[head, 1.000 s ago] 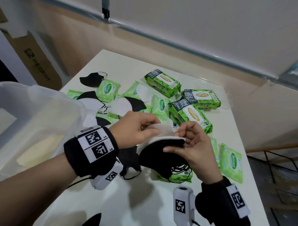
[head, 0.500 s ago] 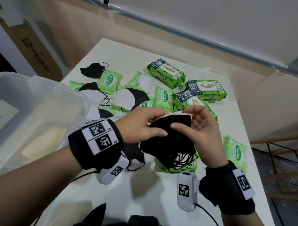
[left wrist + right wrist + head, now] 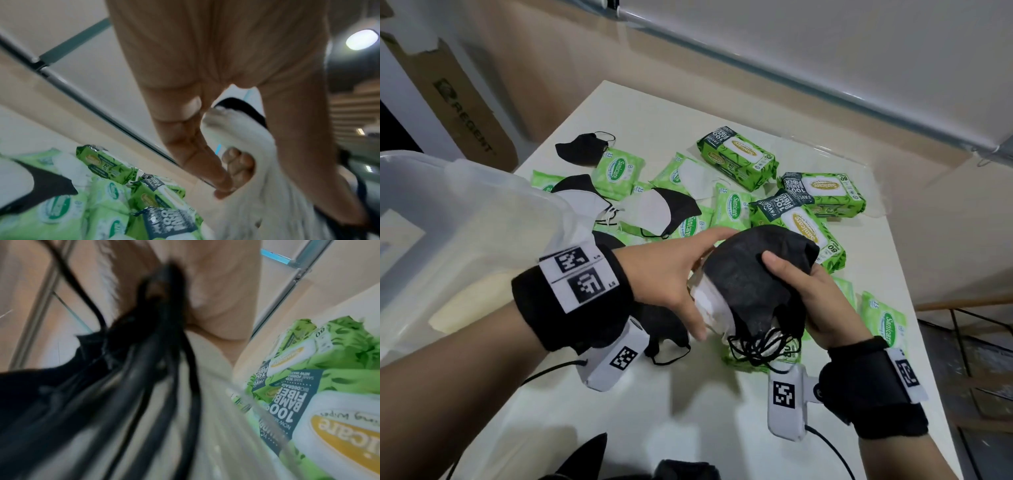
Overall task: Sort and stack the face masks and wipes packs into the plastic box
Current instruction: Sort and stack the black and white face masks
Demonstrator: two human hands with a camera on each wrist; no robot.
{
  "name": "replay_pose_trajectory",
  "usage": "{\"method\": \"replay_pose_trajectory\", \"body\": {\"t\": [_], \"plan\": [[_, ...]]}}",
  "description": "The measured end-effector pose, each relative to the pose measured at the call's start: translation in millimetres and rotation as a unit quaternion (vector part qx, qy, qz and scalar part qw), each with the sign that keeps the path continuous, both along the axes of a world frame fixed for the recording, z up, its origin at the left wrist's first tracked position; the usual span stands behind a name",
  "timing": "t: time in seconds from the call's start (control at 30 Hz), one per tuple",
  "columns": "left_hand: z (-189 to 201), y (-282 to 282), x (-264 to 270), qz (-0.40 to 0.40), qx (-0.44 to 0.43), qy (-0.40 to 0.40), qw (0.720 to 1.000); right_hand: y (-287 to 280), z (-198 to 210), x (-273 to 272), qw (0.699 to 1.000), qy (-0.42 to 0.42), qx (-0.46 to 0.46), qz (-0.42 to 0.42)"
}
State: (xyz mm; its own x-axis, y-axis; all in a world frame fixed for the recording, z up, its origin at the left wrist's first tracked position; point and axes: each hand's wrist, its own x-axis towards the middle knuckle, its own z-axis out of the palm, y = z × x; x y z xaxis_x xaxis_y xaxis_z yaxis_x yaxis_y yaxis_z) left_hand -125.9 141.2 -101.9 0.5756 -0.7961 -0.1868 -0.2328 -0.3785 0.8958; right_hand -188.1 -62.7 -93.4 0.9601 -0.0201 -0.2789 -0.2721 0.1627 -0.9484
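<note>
1. Both hands are on one bunch of masks (image 3: 753,284), held up above the counter (image 3: 654,404) near its middle. It's a few folded ones nested together, black outside, white lining showing at the left edge, black ear loops dangling off the near end.
2. Right hand (image 3: 815,305): fingers curled around the right side of the bunch, thumb pressed across the black top. That's the real grip.
3. Left hand (image 3: 671,274): fingers pretty much straight, flat against the left side with the thumb low on the white edge. Looks more like steadying or squaring up than gripping.
4. The bit that matters for the next move: the box (image 3: 465,219) sits to the left, right next to the left forearm, so the bunch has to travel left. The left hand is the nearer one, but the right has the hold. The bunch's long axis runs far to near, loops toward the person.
5. Box looks mostly empty through the cloudy wall, though I can't say for sure.
6. Still on the counter: loose masks (image 3: 664,209) and green wipes packs (image 3: 738,154), big and small, spread across the far half.
7. My guess: watch those loops snagging on the box rim going in.
</note>
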Motion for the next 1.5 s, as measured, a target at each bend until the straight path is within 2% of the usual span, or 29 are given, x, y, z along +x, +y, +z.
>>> {"method": "replay_pose_trajectory", "body": {"t": [0.13, 0.27, 0.43, 0.63, 0.8, 0.87, 1.0, 1.1, 1.2, 1.3, 1.4, 1.5], "plan": [[0, -9, -4, 0.017, 0.058, -0.119, 0.991, -1, -1, -3, 1.000, 0.013, 0.001, 0.015], [1, -9, -3, 0.009, 0.053, -0.106, 0.993, -6, -5, -7, 0.997, -0.007, -0.005, 0.071], [-4, -9, -5, 0.004, 0.089, -0.121, 0.989, -2, -10, -9, 0.992, -0.003, -0.038, 0.125], [-2, -8, -6, 0.009, 0.078, -0.111, 0.991, 2, -11, -11, 0.988, 0.000, -0.083, 0.132], [8, 0, -8, -0.047, 0.009, 0.071, 0.996, 4, 0, -9, 0.972, -0.034, -0.165, 0.163], [7, -7, -9, -0.008, -0.033, 0.074, 0.997, 10, 4, -10, 0.969, -0.048, -0.168, 0.176], [4, -13, -3, 0.156, -0.096, 0.046, 0.982, 11, 2, -9, 0.972, -0.035, -0.139, 0.184], [6, -9, 3, 0.253, -0.130, 0.092, 0.954, 5, -6, -10, 0.982, -0.018, -0.140, 0.121], [14, -7, 2, 0.262, -0.180, 0.169, 0.933, 4, -9, -11, 0.995, -0.020, -0.093, 0.022], [19, -11, -8, 0.226, -0.192, 0.205, 0.933, 11, -8, -12, 0.996, -0.044, -0.066, 0.028], [19, -13, -8, 0.260, -0.195, 0.193, 0.926, 14, -5, -13, 0.997, -0.062, -0.051, 0.017], [20, -9, -1, 0.309, -0.212, 0.184, 0.909, 2, -8, -12, 0.998, -0.031, -0.041, -0.046]]}}
